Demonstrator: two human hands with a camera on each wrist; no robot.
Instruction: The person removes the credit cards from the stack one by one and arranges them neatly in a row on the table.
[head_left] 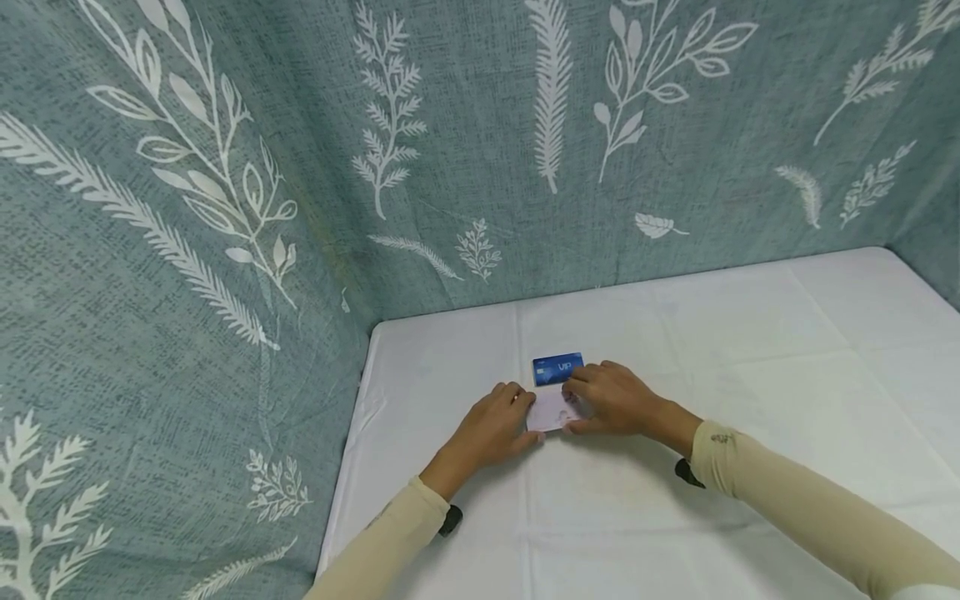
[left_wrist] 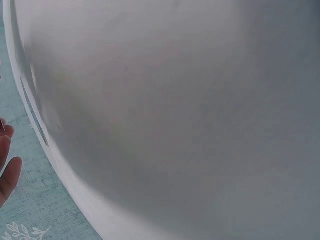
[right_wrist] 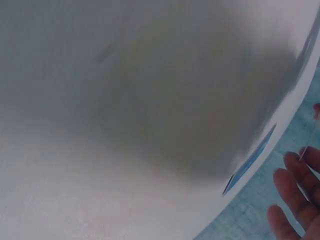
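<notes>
A pale pinkish-white card [head_left: 550,411] is held between both hands, close over the white table. My left hand [head_left: 495,425] pinches its left edge, with the thumb at the near corner. On the opposite side my right hand [head_left: 617,400] grips the right edge, its fingers covering part of that end. Just beyond the pale card lies a blue card [head_left: 553,369] printed "VIP", its lower right corner overlapped by right fingertips. In the right wrist view the blue card [right_wrist: 250,161] appears as a thin strip on the table, and right-hand fingers [right_wrist: 292,192] hold a thin edge.
A white cloth covers the table [head_left: 675,517], with faint fold lines. Blue-green curtains [head_left: 480,150] with white leaf prints stand along its back and left sides. Dark wrist-worn devices [head_left: 450,521] show under both beige sleeves [head_left: 810,508].
</notes>
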